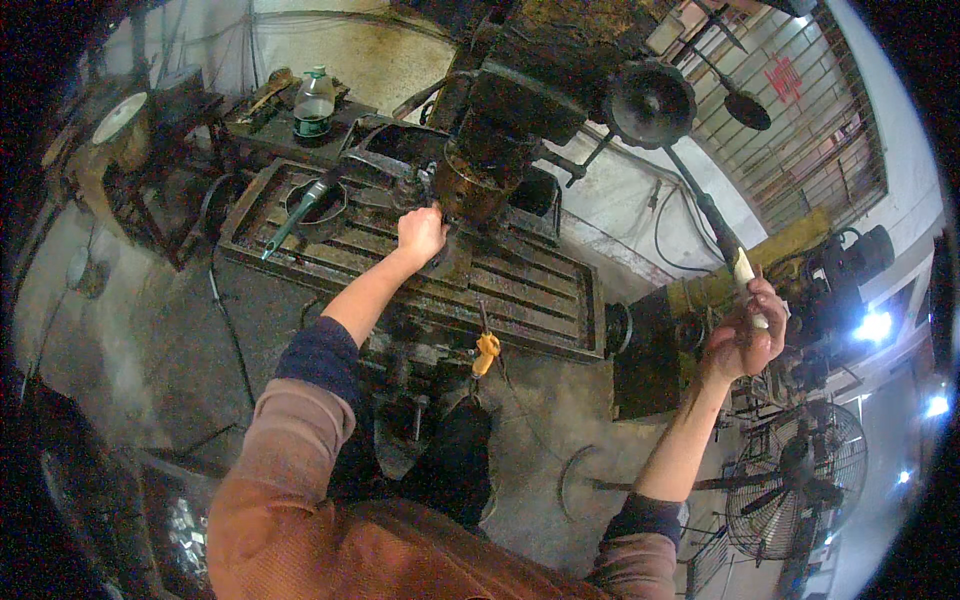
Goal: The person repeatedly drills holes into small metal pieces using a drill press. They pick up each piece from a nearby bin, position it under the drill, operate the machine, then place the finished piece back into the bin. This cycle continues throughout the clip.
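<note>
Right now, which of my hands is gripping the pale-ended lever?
Your right hand, closed around the pale end of the lever; your left hand is away from it, above the slotted machine table.

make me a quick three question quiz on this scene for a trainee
1. True or false: the left hand grips the long lever.
2. Pick one. The tool at the left end of the slotted table is: (a) red, (b) green, (c) yellow.
3. Fill in: the fan is on the person's ____ side.

Key:
1. False; the right hand does.
2. b
3. right
</note>
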Demonstrator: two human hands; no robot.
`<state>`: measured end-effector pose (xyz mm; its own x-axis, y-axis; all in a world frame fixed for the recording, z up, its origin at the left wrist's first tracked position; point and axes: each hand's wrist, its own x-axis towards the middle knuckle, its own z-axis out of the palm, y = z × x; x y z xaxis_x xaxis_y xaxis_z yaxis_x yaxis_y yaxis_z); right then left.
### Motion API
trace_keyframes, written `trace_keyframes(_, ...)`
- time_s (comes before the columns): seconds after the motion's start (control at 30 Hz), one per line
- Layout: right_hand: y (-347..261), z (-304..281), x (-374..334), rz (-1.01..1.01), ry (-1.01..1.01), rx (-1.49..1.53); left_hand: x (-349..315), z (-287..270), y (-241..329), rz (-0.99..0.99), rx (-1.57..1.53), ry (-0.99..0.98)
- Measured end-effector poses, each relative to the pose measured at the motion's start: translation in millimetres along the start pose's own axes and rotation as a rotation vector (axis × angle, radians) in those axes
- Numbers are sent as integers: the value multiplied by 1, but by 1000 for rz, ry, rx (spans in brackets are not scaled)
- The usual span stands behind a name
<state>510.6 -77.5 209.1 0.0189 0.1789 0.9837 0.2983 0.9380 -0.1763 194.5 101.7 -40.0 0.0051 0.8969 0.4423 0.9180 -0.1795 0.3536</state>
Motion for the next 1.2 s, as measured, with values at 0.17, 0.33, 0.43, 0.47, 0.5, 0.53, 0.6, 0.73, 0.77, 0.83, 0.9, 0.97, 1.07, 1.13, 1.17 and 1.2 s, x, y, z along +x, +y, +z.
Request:
trace_keyframes(0.17,3,10,-31,17,150,18,0,-2,-2,-41,-68,12)
trace_keyframes(0.33,-1,7,-27,65,13,121,-16,-35,-34,5,-136,58)
trace_keyframes(0.43,-5,9,-29,60,44,108,-41,-92,-63,13,-182,105)
trace_keyframes(0.47,-3,9,-29,54,73,114,-50,-107,-76,21,-167,174)
trace_keyframes(0.5,-3,7,-30,47,103,113,-60,-124,-90,74,-60,255)
trace_keyframes(0.53,-2,8,-29,40,131,117,-69,-140,-104,122,50,337)
trace_keyframes(0.6,-4,13,-29,55,157,145,-82,-158,-130,54,207,169)
trace_keyframes(0.73,-3,13,-27,40,134,144,-92,-143,-174,17,279,-4)
trace_keyframes(0.77,-4,13,-26,55,138,150,-92,-141,-182,0,243,-57)
trace_keyframes(0.83,-2,12,-25,42,112,135,-92,-144,-186,12,223,36)
trace_keyframes(0.9,5,5,-24,27,70,104,-95,-157,-173,-35,153,85)
trace_keyframes(0.97,3,7,-21,5,99,114,-100,-164,-146,-214,-356,39)
trace_keyframes(1.07,5,10,-27,-48,147,74,-105,-151,-101,-341,-810,-182)
trace_keyframes(1.13,7,8,-30,-64,138,31,-103,-137,-74,-316,-882,-275)
trace_keyframes(1.17,6,8,-27,-81,128,66,-98,-129,-64,-260,-869,-270)
trace_keyframes(1.2,4,9,-26,-59,113,63,-91,-117,-58,-301,-922,-282)
